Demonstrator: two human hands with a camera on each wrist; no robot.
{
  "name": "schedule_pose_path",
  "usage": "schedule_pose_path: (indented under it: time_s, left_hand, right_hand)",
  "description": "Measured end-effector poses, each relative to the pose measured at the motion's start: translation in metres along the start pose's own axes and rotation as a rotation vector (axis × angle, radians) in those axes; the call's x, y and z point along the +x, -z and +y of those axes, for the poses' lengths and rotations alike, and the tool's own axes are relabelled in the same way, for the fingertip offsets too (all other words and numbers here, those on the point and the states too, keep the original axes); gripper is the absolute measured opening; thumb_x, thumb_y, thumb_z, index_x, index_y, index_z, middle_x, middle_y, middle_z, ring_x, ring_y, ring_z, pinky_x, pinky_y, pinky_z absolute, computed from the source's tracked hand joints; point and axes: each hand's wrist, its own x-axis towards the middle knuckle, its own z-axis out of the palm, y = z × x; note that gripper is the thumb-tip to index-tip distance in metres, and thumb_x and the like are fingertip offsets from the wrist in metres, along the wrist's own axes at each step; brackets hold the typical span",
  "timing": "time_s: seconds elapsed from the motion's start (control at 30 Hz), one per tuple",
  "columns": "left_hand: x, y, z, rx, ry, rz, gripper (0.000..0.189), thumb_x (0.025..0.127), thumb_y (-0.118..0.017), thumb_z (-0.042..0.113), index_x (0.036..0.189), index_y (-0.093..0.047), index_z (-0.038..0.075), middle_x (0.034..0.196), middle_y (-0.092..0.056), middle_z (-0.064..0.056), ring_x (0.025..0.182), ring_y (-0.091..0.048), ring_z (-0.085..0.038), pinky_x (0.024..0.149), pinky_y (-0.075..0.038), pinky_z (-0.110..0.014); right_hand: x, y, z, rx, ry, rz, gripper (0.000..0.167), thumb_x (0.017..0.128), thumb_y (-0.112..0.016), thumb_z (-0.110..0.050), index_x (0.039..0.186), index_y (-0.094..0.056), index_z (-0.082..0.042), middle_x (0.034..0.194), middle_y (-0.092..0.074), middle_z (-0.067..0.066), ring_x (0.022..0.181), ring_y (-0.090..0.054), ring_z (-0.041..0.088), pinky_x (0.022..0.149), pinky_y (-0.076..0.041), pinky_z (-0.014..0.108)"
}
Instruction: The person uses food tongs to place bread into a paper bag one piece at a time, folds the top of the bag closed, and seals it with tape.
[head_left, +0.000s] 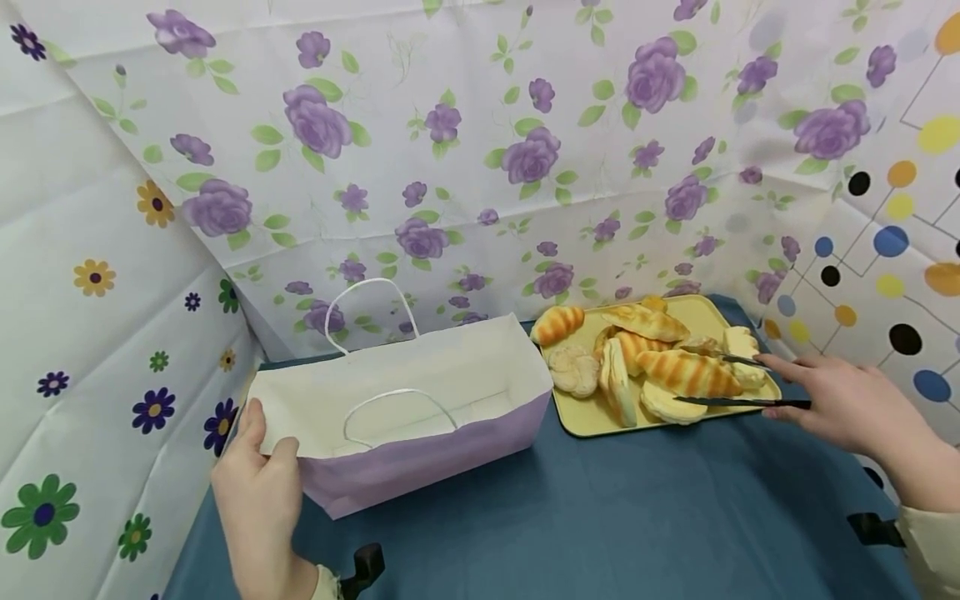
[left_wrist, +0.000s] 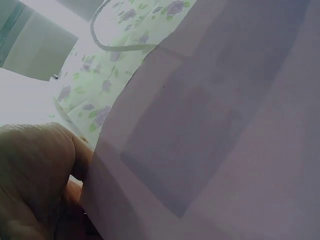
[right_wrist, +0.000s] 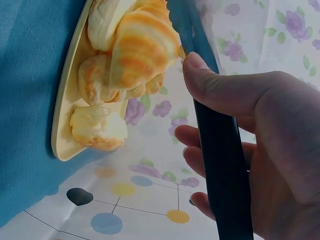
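On the left, my left hand (head_left: 258,487) grips the left end of an open paper bag (head_left: 427,471), lilac outside and white inside, with two white cord handles. The left wrist view shows those fingers at the edge of the bag's lilac side (left_wrist: 210,125). My right hand (head_left: 855,408) holds black tongs (right_wrist: 220,170), thumb on one arm and fingers on the other. Over the right part of a yellow tray (head_left: 588,425), the tongs' arms stand apart on either side of an orange-striped bread roll (head_left: 686,373). Other breads crowd around that roll.
A pale knotted bun (head_left: 573,371), a small striped roll (head_left: 557,325) and a long split bread (head_left: 617,383) lie in the tray's left part. A blue cloth (head_left: 600,517) covers the table. Flowered and dotted sheets (head_left: 465,167) wall in its back and sides.
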Motion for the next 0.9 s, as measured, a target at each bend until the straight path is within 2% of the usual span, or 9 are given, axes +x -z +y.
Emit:
schedule_pose_path:
  time_s: [0.07,0.17,0.23,0.33,0.5,0.57,0.67,0.8,0.9]
  left_hand:
    - [0.0000,0.0001,-0.0006,0.008,0.000,0.013,0.061,0.098,-0.047,0.005,0.158,-0.044,-0.001,0.163,-0.042,-0.015,0.041,-0.035,-0.019,0.045,-0.030,-0.028]
    - [0.0001,0.0005,-0.0020,0.013,0.004,0.024,0.060,0.098,-0.045,0.005,0.158,-0.044,-0.001,0.163,-0.043,-0.016,0.057,-0.054,-0.023,0.054,-0.037,-0.033]
    - [0.0005,0.0007,-0.0030,0.000,0.006,0.023,0.059,0.099,-0.045,0.005,0.158,-0.043,-0.002,0.163,-0.042,-0.018,0.097,-0.072,-0.032,0.075,-0.052,-0.038]
    - [0.0011,0.0003,-0.0040,-0.013,0.002,0.022,0.058,0.100,-0.044,0.006,0.158,-0.042,-0.003,0.163,-0.041,-0.019,0.151,-0.040,-0.038,0.086,-0.051,-0.046]
    - [0.0009,-0.0008,-0.0044,0.001,-0.012,0.045,0.057,0.100,-0.045,0.007,0.156,-0.045,-0.003,0.161,-0.044,-0.018,0.104,-0.064,-0.048,0.055,-0.029,-0.034]
    - [0.0013,-0.0012,-0.0043,-0.008,-0.011,0.040,0.057,0.101,-0.044,0.007,0.157,-0.045,-0.002,0.162,-0.043,-0.018,0.106,-0.064,-0.048,0.059,-0.035,-0.034]
    - [0.0016,-0.0018,-0.0036,-0.035,-0.005,0.027,0.057,0.101,-0.043,0.006,0.158,-0.043,-0.002,0.164,-0.041,-0.018,0.145,-0.049,-0.040,0.083,-0.050,-0.044]
    - [0.0015,-0.0026,-0.0033,-0.073,-0.010,0.030,0.057,0.101,-0.043,0.005,0.157,-0.044,-0.003,0.164,-0.041,-0.016,0.155,-0.030,-0.029,0.112,-0.039,-0.057]
    - [0.0011,-0.0036,-0.0040,-0.070,-0.009,0.037,0.056,0.101,-0.043,0.005,0.158,-0.044,-0.001,0.164,-0.042,-0.012,0.153,-0.035,-0.028,0.102,-0.045,-0.039]
  right_hand:
    - [0.0009,0.0010,0.0000,-0.001,0.003,0.001,0.099,0.081,-0.082,-0.068,0.152,-0.058,-0.003,0.116,-0.067,0.029,0.096,-0.067,0.049,0.072,-0.051,0.065]
    - [0.0020,0.0027,-0.0004,0.002,0.000,-0.006,0.100,0.081,-0.081,-0.069,0.153,-0.057,-0.003,0.118,-0.067,0.031,0.098,-0.067,0.051,0.073,-0.050,0.067]
    - [0.0022,0.0035,-0.0011,0.004,0.001,-0.010,0.102,0.081,-0.079,-0.072,0.153,-0.057,-0.004,0.121,-0.066,0.033,0.100,-0.066,0.053,0.074,-0.050,0.068]
    - [0.0025,0.0034,-0.0024,0.015,0.015,-0.006,0.105,0.080,-0.074,-0.078,0.153,-0.058,-0.005,0.113,-0.068,0.027,0.092,-0.068,0.046,0.069,-0.052,0.061]
    - [0.0029,0.0010,-0.0042,0.028,0.049,0.005,0.113,0.076,-0.061,-0.088,0.153,-0.059,-0.005,0.103,-0.069,0.015,0.079,-0.065,0.030,0.060,-0.052,0.049]
    - [0.0031,-0.0001,-0.0046,0.030,0.052,0.003,0.114,0.075,-0.060,-0.089,0.152,-0.059,-0.005,0.101,-0.069,0.014,0.077,-0.065,0.028,0.058,-0.051,0.047]
    - [0.0032,-0.0012,-0.0049,0.031,0.051,-0.001,0.111,0.076,-0.066,-0.085,0.152,-0.059,-0.004,0.099,-0.069,0.012,0.076,-0.064,0.027,0.056,-0.049,0.045]
    - [0.0032,-0.0007,-0.0050,0.021,0.052,0.006,0.108,0.078,-0.072,-0.080,0.153,-0.058,-0.003,0.105,-0.070,0.017,0.079,-0.067,0.030,0.058,-0.051,0.048]
    - [0.0025,-0.0010,-0.0049,0.013,0.051,0.008,0.107,0.078,-0.074,-0.078,0.153,-0.058,-0.003,0.110,-0.070,0.020,0.082,-0.068,0.034,0.062,-0.053,0.052]
